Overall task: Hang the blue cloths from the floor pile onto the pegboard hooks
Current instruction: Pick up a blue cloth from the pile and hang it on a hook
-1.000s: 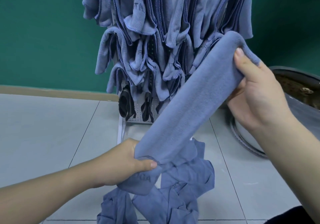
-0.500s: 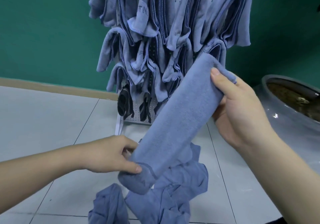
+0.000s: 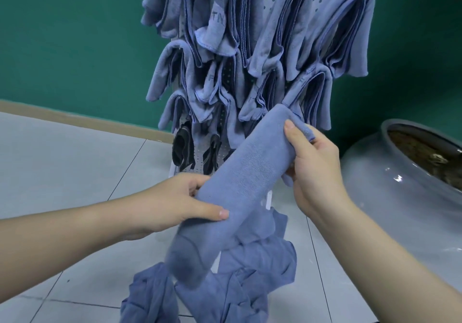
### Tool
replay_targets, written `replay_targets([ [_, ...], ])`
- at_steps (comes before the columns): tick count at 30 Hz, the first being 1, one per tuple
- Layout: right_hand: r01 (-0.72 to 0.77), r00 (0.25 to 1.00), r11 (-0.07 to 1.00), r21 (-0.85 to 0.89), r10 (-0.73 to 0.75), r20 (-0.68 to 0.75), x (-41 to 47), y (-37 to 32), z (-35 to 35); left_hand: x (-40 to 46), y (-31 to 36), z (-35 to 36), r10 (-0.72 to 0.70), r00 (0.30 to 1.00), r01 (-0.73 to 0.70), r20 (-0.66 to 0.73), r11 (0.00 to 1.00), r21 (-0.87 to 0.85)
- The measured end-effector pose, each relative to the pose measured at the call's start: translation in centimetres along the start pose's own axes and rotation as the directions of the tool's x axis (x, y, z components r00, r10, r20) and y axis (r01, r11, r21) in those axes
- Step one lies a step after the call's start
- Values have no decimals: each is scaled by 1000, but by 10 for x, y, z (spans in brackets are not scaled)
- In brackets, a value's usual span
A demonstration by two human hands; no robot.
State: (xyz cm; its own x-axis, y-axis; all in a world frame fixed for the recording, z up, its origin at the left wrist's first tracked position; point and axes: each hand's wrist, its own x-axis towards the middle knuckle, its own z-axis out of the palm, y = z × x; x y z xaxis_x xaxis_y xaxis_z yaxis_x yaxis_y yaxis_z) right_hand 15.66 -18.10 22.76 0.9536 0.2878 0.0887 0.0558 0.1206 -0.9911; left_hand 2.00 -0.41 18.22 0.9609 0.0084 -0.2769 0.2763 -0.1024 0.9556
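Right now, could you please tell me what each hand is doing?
Left hand: grips the lower part of the folded blue cloth.
Right hand: pinches its upper end.

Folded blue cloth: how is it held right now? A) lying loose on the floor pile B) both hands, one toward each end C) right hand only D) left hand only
B: the left hand grips the folded blue cloth toward its lower end while the right hand pinches its upper end, above the floor pile.
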Motion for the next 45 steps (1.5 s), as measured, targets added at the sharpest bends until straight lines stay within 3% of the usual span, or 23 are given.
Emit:
replay_targets([
  [3,-88,996,979,-182,85,-23,13,20,-10,-5,1,-3,-37,999,36,-37,999,-31],
  [7,-233,968,907,-351,250,4,23,37,-19,-13,10,-13,-48,999,48,14,998,-49],
  [9,-223,966,866,-448,257,15,24,42,-18,-16,14,-19,-27,1000,27,4,998,-62],
  [11,-104,985,818,-566,164,56,20,44,-16,-19,18,-24,7,1000,-7,0,996,-87],
  [13,104,968,798,-594,56,244,9,38,-12,-22,21,-28,45,999,-43,16,993,-107],
  [16,457,774,693,-558,-1,633,-15,27,-4,-23,23,-35,81,997,-83,-20,986,-145],
  [18,629,666,591,-505,-74,742,-28,30,6,-21,24,-36,106,994,-111,-37,976,-189],
  [22,681,679,576,-452,-267,684,-41,50,28,-21,25,-33,118,993,-115,-6,957,-267],
  [31,644,755,605,-468,-401,520,-43,56,40,-15,24,-31,44,987,-51,-152,998,-44],
  [35,520,842,696,-495,-322,433,-44,56,42,-11,21,-26,43,936,-37,-350,999,23],
  [39,289,948,828,-481,-179,262,-36,53,40,-10,19,-22,272,787,-98,-553,941,323],
  [41,228,963,858,-459,-131,234,-33,52,41,-10,19,-18,370,769,-164,-522,903,398],
  [45,196,970,880,-432,-110,217,-35,49,42,-11,13,-4,455,807,-216,-378,822,527],
])
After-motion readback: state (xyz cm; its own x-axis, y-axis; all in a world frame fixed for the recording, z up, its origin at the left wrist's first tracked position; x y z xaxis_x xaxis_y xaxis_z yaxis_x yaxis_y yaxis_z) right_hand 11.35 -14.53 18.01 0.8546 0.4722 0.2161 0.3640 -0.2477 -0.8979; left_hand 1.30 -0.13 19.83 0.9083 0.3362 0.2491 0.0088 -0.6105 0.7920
